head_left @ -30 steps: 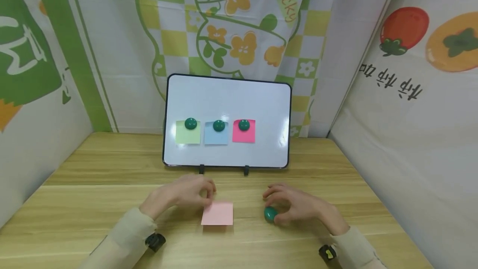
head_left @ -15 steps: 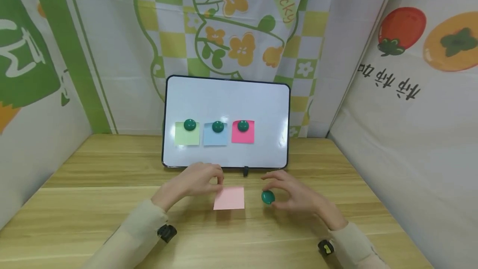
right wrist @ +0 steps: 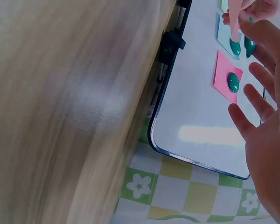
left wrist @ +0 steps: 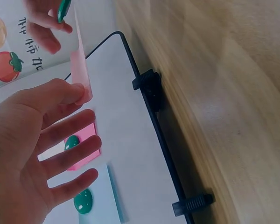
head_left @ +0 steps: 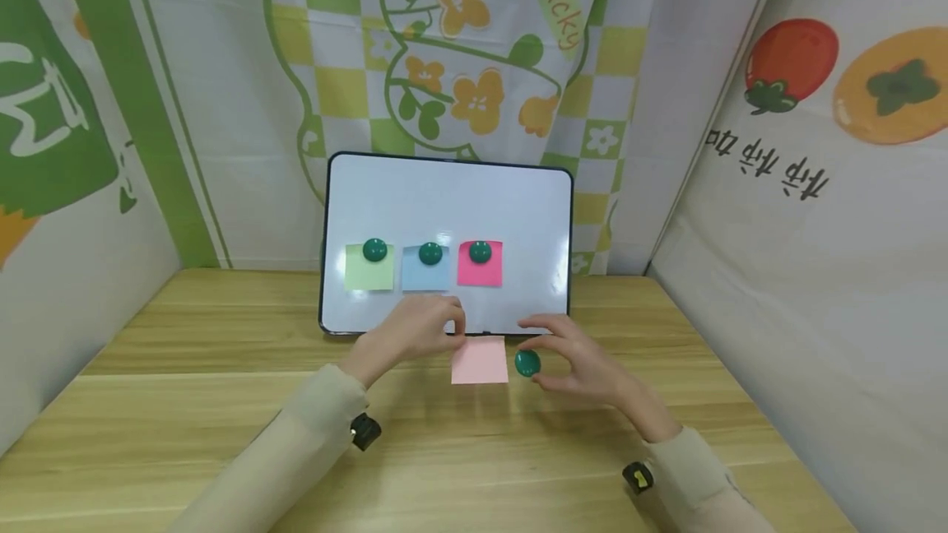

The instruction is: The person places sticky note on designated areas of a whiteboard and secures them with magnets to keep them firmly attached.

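Note:
In the head view my left hand (head_left: 418, 327) pinches a light pink sticky note (head_left: 480, 362) by its upper left corner, raised off the table before the whiteboard's lower edge. Just right of the note, my right hand (head_left: 585, 364) holds a round green magnet (head_left: 527, 363) between thumb and finger, the other fingers spread. The whiteboard (head_left: 444, 196) stands upright behind both hands. On it a green note (head_left: 369, 274), a blue note (head_left: 425, 274) and a bright pink note (head_left: 480, 271) sit in a row, each under a green magnet. The left wrist view shows the pinched note (left wrist: 81, 77) edge-on.
Two black clips (left wrist: 148, 84) support the board's lower edge on the wooden table (head_left: 222, 401). A patterned curtain (head_left: 341, 64) hangs close behind the board, and a printed cloth (head_left: 815, 270) walls the right side.
Both hands have moved forward, toward the whiteboard. The left carries the light pink note up and to the right; the right hand lifts its magnet, and the gap between note and magnet has narrowed.

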Demonstrator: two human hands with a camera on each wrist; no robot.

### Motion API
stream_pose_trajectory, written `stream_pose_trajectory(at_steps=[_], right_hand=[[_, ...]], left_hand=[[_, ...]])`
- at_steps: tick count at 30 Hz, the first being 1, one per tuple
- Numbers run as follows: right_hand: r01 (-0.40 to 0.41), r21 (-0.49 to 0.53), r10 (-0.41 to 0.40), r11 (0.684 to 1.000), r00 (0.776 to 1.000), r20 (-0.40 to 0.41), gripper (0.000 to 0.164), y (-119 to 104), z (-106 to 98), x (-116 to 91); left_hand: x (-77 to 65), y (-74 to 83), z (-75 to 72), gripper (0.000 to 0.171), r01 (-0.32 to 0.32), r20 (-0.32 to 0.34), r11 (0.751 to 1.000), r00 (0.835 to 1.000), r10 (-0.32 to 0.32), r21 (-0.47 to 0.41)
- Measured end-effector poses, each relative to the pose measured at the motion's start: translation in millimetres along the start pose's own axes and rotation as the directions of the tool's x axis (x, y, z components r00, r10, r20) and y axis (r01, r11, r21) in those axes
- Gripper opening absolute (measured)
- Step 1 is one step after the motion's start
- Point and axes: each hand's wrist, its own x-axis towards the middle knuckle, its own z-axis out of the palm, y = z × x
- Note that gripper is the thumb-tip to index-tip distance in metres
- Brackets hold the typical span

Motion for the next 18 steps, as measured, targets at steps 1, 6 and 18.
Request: stream_pose_trajectory(at_steps=[1,6,18], right_hand=[[-0.002,-0.007,0.002,1.0,1.0,-0.011,0.04,1,-1,1],[-0.019,-0.049,0.016,0.999,0.998,-0.066,0.04,2,-3,7],[-0.093,-0.144,0.062,0.985,0.976,-0.208,0.045,13,-2,22]], left_hand=[[3.0,0.3,-0.4,0.009,0.002,-0.003,1.0,1.0,-0.002,0.0],[17.1,3.5,-4.0,0.011,0.013,-0.007,1.0,1.0,-0.013,0.013],[53.4,9.9,-13.7,0.013,-0.029,-0.108,0.991,0.993,0.043,0.127]])
